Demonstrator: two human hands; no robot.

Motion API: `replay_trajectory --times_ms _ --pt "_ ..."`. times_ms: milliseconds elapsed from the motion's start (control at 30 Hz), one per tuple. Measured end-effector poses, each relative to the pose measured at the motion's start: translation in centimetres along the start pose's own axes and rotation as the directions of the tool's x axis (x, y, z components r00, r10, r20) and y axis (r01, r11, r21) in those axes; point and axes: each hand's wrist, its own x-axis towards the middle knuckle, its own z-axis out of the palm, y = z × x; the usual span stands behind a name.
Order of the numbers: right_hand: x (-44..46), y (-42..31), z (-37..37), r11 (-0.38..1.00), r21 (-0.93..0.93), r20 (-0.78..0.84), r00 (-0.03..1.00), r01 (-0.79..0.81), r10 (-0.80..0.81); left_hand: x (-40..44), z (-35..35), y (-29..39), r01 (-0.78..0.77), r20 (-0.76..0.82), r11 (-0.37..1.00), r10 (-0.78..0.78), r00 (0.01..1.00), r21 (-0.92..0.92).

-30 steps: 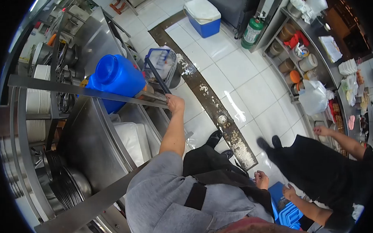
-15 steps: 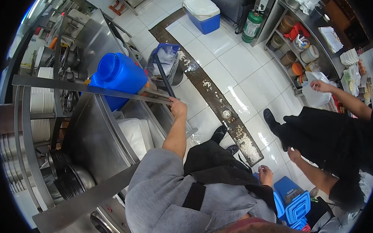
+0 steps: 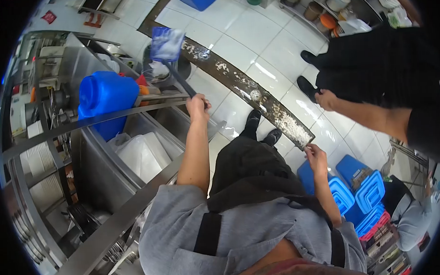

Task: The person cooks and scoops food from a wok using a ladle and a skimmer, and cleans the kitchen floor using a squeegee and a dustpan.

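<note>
Head camera: left grip round a dark handle, blue pan at upper left of centre

Slightly left of centre in the frame, the left hand [image 3: 198, 108] is wrapped round a dark handle [image 3: 180, 81]; its grip is narrow and holds that handle firmly. The handle slants up and left to a blue pan [image 3: 167, 46] with whitish material on it, in the upper left of the frame. The pan overlaps a round grey bin [image 3: 187, 70] in this view; whether the two touch cannot be told.

A flat metal bar [image 3: 108, 115] runs from the left edge to just beside the left hand. Behind it stands a large blue container [image 3: 104, 95], and below that a white plastic-covered block [image 3: 144, 152] sits in a steel basin [image 3: 100, 163]. Plates [image 3: 40, 165] are stacked at the left edge.

Right of centre, the right hand [image 3: 317, 161] hangs above stacked blue tubs [image 3: 369, 191], its fingers bent and its fingertips near each other; whether its grip has anything between them cannot be told.

A dark floor strip [image 3: 222, 64] spotted with white bits crosses the tiles [image 3: 275, 48] from upper left to right of centre. At the upper right, a co-worker in black reaches a hand [image 3: 327, 100] down beside a dark shoe [image 3: 307, 88].
</note>
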Motion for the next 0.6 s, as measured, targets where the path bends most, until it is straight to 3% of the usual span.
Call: replay_trajectory --times_ms 33,100,233,300,367,433,467,500,600 --pt "0.4 -1.1 0.4 0.996 0.088 0.021 1.0 0.019 -0.021 -1.0 0.7 -0.8 0.011 0.005 1.0 -0.011 1.0 0.009" --pt "2.1 -2.4 1.9 0.994 -0.006 0.06 0.992 0.112 -0.112 -4.1 2.9 -3.4 0.257 0.169 0.948 -0.227 0.959 -0.185" --pt "5.9 -6.9 5.2 0.924 -0.016 0.126 0.917 0.382 -0.378 -6.5 7.3 -11.1 0.539 0.256 0.832 -0.496 0.829 -0.133" --pt "8.5 -7.5 7.7 0.907 -0.08 0.102 0.909 0.413 -0.404 -8.1 10.1 -13.3 0.713 0.246 0.697 -0.679 0.691 -0.077" --pt "11.6 -6.1 9.2 0.884 -0.146 0.081 0.896 0.444 -0.437 -9.8 11.9 -15.1 0.709 0.327 0.694 -0.704 0.63 0.127" --pt "14.2 -1.8 11.1 0.948 -0.007 0.229 0.924 0.317 -0.307 -7.9 12.4 -18.8 0.767 0.382 0.564 -0.811 0.443 0.308" --pt "15.1 1.5 12.3 0.898 0.019 0.117 0.891 0.44 -0.439 -7.2 12.9 -19.7 0.711 0.38 0.54 -0.837 0.394 0.45" --pt "15.7 2.8 12.2 0.905 0.02 0.12 0.898 0.424 -0.424 -6.7 13.8 -19.9 0.637 0.374 0.507 -0.861 0.345 0.58" --pt "17.0 6.2 11.9 0.969 0.116 0.051 0.973 0.22 -0.227 -2.6 15.1 -24.0 0.33 0.415 0.484 -0.872 0.26 0.81"
